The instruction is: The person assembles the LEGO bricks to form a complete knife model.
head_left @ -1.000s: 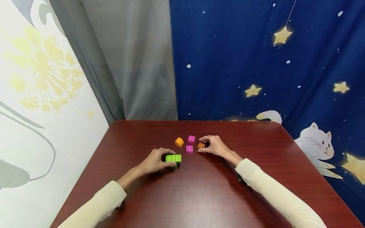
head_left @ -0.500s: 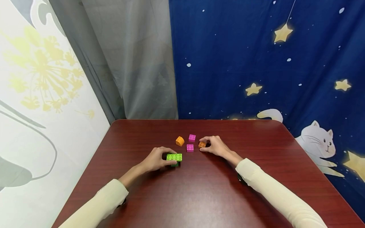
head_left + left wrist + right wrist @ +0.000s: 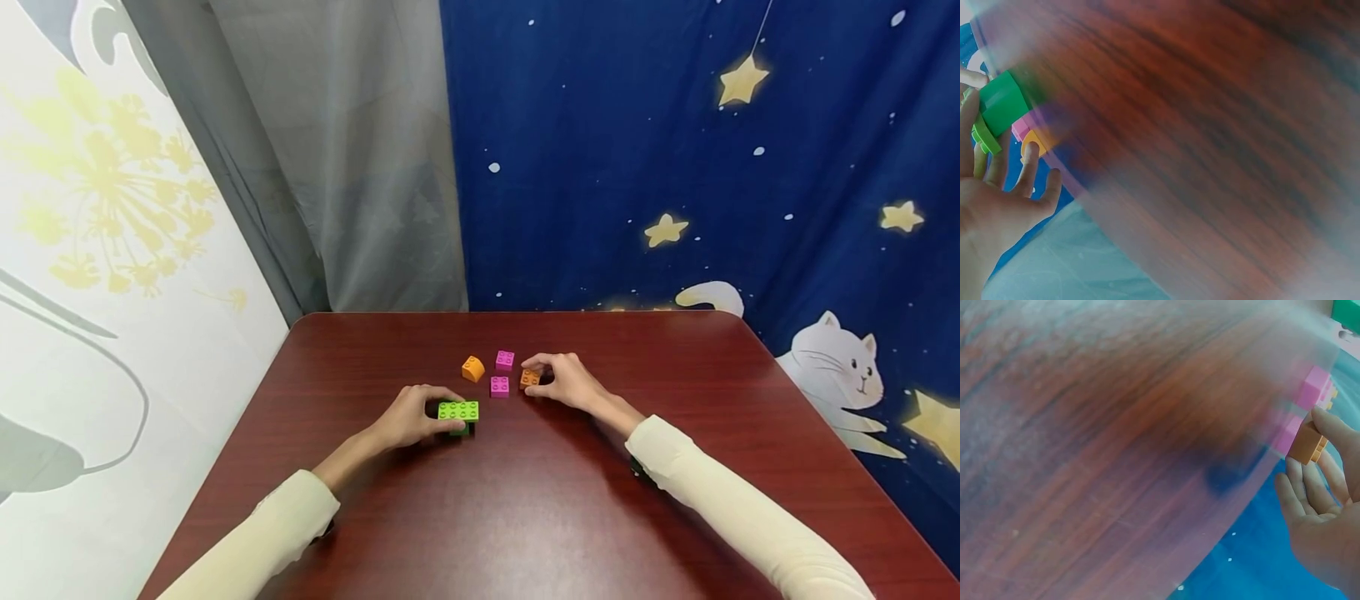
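My left hand grips a lime-green brick with several studs on top, thumb on the near side and fingers behind. A darker green piece sits under it, its curved face visible in the left wrist view. To the right, my right hand pinches a small orange brick between thumb and fingers; the right wrist view shows the same orange brick at the fingertips. Two pink bricks lie just left of it, one nearer and one farther.
A yellow-orange brick with a curved top lies behind the green pieces, left of the pink bricks. All rest on a dark red-brown wooden table. Beyond its far edge hang a grey curtain and a blue star-patterned curtain.
The fingers and thumb of my right hand have drawn in on the orange brick. My left hand stays almost still with the green pieces. The whole head view has shifted slightly.
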{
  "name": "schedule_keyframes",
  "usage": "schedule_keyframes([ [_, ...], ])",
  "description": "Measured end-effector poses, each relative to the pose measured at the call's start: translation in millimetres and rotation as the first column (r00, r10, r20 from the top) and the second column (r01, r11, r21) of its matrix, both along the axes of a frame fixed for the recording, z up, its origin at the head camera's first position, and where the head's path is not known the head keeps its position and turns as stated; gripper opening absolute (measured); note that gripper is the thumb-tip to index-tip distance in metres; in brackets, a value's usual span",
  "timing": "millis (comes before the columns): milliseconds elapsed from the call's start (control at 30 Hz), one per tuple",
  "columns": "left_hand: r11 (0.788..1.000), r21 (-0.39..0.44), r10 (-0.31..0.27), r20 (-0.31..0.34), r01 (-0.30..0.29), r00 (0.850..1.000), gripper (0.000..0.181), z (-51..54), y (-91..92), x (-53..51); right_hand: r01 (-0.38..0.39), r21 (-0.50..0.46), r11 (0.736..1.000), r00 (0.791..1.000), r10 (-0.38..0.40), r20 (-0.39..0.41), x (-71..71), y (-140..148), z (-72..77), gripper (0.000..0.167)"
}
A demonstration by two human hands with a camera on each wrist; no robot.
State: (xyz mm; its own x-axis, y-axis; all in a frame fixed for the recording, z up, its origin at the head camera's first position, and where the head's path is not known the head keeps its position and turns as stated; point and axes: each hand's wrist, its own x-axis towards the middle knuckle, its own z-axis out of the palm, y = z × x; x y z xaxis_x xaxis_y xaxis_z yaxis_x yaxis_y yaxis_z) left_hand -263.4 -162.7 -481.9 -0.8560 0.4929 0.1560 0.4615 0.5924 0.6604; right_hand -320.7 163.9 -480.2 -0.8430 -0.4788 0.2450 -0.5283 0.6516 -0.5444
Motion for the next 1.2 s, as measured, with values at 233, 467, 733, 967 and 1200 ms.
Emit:
schedule_keyframes([
  [233, 1.000, -0.002, 0.000, 0.021, 0.000, 1.000, 0.033, 0.8, 0.2, -0.7, -0.036, -0.008, 0.999, 0.999, 0.036, -0.013, 5.1, -7.3, 8.8, 0.041],
  [467, 1.000, -0.014, 0.003, 0.024, -0.003, 1.000, 0.030, 1.9, 1.4, -0.9, -0.113, -0.042, 0.993, 0.993, 0.112, -0.030, 14.6, -25.2, 18.5, 0.041],
  [733, 1.000, -0.018, -0.002, 0.009, 0.002, 1.000, 0.031, 5.0, 1.9, 0.7, -0.182, -0.070, 0.981, 0.983, 0.182, 0.000, 26.7, -48.8, 28.2, 0.040],
  [967, 1.000, -0.003, -0.024, -0.001, 0.024, 1.000, 0.032, 4.6, 2.5, -0.5, -0.250, -0.090, 0.964, 0.968, 0.252, 0.008, 33.8, -65.1, 31.5, 0.037],
  [1200, 1.000, 0.006, -0.015, 0.025, 0.015, 1.000, 0.034, 4.1, 1.7, 1.0, -0.283, -0.098, 0.954, 0.958, 0.286, 0.013, 40.1, -78.9, 29.0, 0.037],
])
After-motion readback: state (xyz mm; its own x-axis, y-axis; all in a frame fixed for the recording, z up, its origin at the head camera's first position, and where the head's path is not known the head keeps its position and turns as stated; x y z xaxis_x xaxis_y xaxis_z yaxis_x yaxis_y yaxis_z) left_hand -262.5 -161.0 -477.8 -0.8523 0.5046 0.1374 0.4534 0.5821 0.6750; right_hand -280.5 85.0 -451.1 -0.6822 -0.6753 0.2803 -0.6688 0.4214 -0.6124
